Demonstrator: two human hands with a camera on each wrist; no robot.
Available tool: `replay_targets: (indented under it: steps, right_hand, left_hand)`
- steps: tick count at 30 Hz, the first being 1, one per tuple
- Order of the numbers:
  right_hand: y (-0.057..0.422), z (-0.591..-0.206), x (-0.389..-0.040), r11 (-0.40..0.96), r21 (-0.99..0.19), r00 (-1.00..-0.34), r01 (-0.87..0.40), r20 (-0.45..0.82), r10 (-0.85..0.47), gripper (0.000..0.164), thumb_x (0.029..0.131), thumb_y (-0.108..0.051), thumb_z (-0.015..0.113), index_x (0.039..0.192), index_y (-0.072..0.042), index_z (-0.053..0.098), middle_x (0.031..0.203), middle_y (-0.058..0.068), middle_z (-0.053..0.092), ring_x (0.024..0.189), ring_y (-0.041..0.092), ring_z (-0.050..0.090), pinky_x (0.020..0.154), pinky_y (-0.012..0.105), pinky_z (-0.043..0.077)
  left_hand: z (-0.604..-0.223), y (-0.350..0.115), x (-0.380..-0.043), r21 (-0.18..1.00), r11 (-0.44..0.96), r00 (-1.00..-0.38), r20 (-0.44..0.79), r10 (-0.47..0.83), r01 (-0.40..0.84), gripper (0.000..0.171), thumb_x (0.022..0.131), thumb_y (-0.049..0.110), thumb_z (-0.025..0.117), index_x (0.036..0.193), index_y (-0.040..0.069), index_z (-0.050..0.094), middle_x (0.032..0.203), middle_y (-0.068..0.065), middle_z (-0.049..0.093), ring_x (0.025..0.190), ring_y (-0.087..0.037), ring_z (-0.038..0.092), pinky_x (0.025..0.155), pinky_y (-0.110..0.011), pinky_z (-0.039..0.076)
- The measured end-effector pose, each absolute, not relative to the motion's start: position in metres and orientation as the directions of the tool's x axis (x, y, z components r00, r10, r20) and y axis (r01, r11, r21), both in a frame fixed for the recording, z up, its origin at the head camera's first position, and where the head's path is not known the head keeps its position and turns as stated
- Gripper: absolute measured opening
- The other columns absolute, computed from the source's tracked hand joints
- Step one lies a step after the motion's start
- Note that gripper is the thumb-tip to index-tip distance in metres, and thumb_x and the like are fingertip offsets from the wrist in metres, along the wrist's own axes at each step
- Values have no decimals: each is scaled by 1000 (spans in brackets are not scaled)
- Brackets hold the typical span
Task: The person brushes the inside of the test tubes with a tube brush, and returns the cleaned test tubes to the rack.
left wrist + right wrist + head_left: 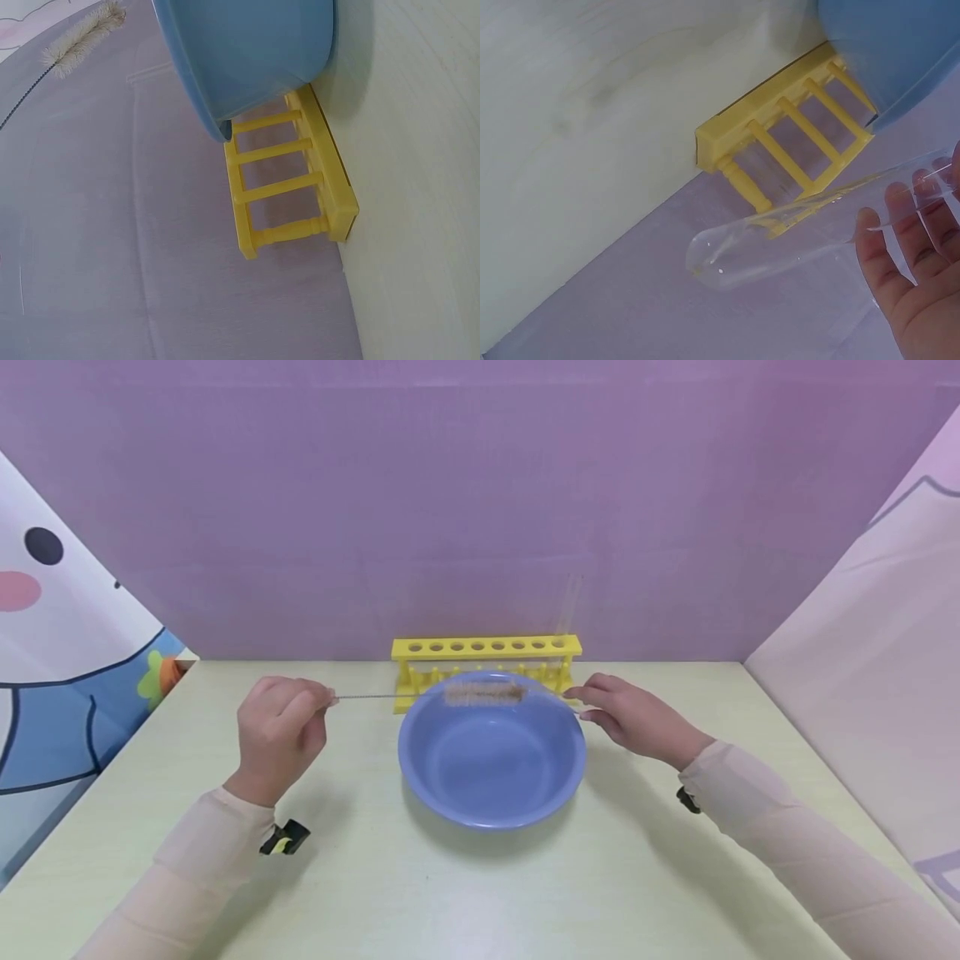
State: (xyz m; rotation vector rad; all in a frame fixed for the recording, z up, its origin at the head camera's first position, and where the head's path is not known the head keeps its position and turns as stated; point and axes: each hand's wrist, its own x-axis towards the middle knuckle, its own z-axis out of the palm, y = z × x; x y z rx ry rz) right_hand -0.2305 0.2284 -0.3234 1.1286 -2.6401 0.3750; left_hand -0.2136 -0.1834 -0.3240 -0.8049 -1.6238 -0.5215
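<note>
My left hand pinches the thin twisted-wire handle of a test tube brush. The brush's pale bristles, darker at the tip, lie level above the far part of a blue basin; the left wrist view shows these bristles too. In my right hand is a clear glass test tube, held between fingers and thumb. Its rounded closed end shows on the test tube in the right wrist view. In the head view, the brush tip points right, close to the tube's left end.
Behind the basin stands a yellow test tube rack with a row of holes and pegs. Another clear tube stands upright in its right end. A purple backdrop rises behind the pale table.
</note>
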Motion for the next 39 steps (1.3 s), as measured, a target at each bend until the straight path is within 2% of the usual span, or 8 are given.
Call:
replay_targets:
  steps: [11,16,20,29,35,39]
  right_hand:
    - [226,-325,-232,655,-145,-661,-742,325,-677,34,85,-2,66,118,-6,62,100,6,60,86,16,56,75,33,51]
    - [226,-324,-233,656,-149,-663,-740,325,-674,33,85,-2,66,118,-5,62,100,5,60,87,16,57,77,33,51]
    - [226,-324,-233,652,-150,-660,-743,325,-677,32,85,-1,66,117,-5,62,101,7,61,87,16,57,77,33,51]
    - [223,-323,-234,649,-150,-657,-746,329,-679,31,84,0,67,115,-5,62,101,8,61,88,18,58,77,33,52]
    - [223,-322,-236,654,-164,-666,-738,328,-670,30,85,0,66,114,-4,63,101,9,61,89,22,59,78,35,52]
    - [223,-323,-236,650,-156,-661,-744,319,-680,31,84,0,67,113,-5,63,101,8,61,90,20,58,78,35,52]
  left_hand:
    - [-325,-182,-214,-92,652,-63,976,210,752,21,77,-9,42,68,2,58,63,-11,63,57,-31,57,55,-46,41]
    - [-325,-183,-215,-97,638,-54,975,214,764,24,82,-5,41,66,2,58,63,-11,63,55,-31,56,54,-44,40]
    - [-325,-185,-216,-89,629,-74,971,228,772,26,86,-2,42,67,2,59,64,-12,64,56,-30,57,55,-43,40]
    - [-326,-188,-217,-72,603,-96,966,241,795,26,86,-2,42,68,2,61,66,-12,65,58,-31,57,57,-41,40]
    - [-326,-187,-218,-71,596,-94,966,241,800,26,85,-2,42,68,2,61,66,-11,65,57,-29,58,57,-40,40]
    - [-326,-187,-220,-72,599,-93,966,240,798,26,86,-1,42,68,2,61,66,-11,65,57,-29,58,57,-40,40]
